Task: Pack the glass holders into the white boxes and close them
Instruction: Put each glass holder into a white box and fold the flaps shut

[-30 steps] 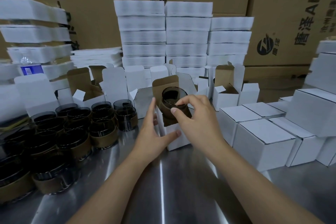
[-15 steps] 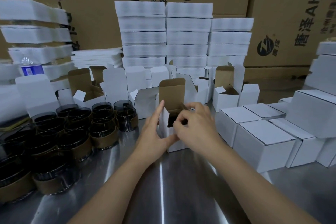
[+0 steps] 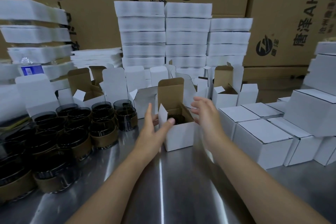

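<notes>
A: Where is the holder (image 3: 179,118)?

B: Down inside the box (image 3: 180,137) at the middle of the frame, on the table (image 3: 163,178). Only its dark rim shows, below the box's top edge. The lid (image 3: 171,92) stands upright at the back, brown side toward us, so the box is not yet closed.

A: Does either hand grip it?

B: Neither. The left hand (image 3: 152,132) is at the box's left side, its fingers (image 3: 149,112) straight, pointing up and holding nothing. Its thumb (image 3: 170,121) lies at the front rim, just over the holder's near left edge. The white flap (image 3: 162,116) stands upright between thumb and fingers. Whether the thumb reaches the glass, I cannot tell.

A: And the right?

B: The right hand (image 3: 205,116) is blurred, just beside the box's right edge and a little above the rim. Its fingers are spread, loose and empty, pointing toward the upper left. The holder sits lower, left of them, with the box wall between.

A: What lies round about?

B: The lower left is crowded with loose holders (image 3: 72,132), dark glass with brown bands. The right side is filled with closed boxes (image 3: 261,138). Behind the middle box stand open boxes (image 3: 87,89) in a row, then flat stacks (image 3: 185,42) of white, and cartons (image 3: 291,14) across the top.
</notes>
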`<state>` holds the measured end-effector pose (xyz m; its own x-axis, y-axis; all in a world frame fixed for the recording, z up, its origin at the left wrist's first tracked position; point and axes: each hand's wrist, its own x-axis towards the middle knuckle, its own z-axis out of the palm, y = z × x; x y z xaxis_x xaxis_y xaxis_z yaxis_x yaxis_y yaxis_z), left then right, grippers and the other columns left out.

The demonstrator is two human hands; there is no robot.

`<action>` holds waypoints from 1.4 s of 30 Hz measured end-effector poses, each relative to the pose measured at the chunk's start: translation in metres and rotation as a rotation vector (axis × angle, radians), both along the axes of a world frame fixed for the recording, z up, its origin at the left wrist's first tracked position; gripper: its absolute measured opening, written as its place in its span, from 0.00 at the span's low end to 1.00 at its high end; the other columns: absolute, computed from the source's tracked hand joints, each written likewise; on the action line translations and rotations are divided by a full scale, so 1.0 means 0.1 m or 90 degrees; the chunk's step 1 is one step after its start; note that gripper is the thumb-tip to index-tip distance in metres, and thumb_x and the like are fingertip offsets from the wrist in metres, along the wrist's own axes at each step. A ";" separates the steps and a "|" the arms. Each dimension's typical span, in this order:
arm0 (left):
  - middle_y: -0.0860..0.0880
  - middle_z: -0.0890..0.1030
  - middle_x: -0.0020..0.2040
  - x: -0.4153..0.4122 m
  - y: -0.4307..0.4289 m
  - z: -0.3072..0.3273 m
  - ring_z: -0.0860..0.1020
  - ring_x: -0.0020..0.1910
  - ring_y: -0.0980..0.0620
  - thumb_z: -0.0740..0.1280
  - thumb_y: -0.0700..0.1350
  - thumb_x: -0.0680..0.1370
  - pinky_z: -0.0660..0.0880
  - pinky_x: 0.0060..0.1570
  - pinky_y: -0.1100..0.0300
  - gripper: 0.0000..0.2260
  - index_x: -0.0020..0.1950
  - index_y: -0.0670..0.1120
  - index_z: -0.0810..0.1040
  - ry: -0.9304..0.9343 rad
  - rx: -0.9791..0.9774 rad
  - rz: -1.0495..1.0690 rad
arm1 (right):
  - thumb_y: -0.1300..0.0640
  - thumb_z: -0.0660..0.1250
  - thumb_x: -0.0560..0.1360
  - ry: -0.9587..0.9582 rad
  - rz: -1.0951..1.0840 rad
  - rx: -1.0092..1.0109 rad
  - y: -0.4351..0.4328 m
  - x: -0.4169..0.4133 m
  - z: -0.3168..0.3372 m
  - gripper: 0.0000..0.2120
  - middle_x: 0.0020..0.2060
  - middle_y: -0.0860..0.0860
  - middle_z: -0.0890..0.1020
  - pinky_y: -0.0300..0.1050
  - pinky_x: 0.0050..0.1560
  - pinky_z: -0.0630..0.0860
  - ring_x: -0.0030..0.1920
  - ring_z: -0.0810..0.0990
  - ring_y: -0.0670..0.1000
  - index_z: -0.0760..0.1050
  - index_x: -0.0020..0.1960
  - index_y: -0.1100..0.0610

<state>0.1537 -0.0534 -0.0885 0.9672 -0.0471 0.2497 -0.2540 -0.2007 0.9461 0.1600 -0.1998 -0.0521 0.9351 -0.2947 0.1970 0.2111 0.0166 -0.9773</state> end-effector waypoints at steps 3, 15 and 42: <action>0.64 0.70 0.67 0.11 0.00 -0.07 0.68 0.68 0.58 0.54 0.72 0.67 0.58 0.71 0.53 0.39 0.76 0.62 0.53 0.050 -0.038 0.027 | 0.55 0.59 0.78 0.156 0.025 0.079 -0.08 0.09 -0.04 0.05 0.51 0.51 0.78 0.45 0.52 0.73 0.53 0.77 0.50 0.74 0.50 0.51; 0.55 0.82 0.50 0.10 0.01 0.02 0.80 0.51 0.59 0.64 0.53 0.78 0.74 0.61 0.55 0.12 0.59 0.51 0.78 0.130 -0.146 0.040 | 0.56 0.70 0.71 0.171 0.205 0.019 -0.07 0.12 -0.18 0.20 0.54 0.49 0.81 0.43 0.51 0.75 0.54 0.80 0.48 0.75 0.62 0.49; 0.47 0.82 0.51 0.03 0.03 0.12 0.80 0.51 0.51 0.67 0.31 0.74 0.74 0.54 0.60 0.13 0.52 0.47 0.77 -0.012 -0.182 0.035 | 0.70 0.65 0.71 0.103 0.323 0.039 -0.11 0.11 -0.14 0.16 0.36 0.43 0.84 0.40 0.40 0.74 0.41 0.80 0.46 0.78 0.48 0.49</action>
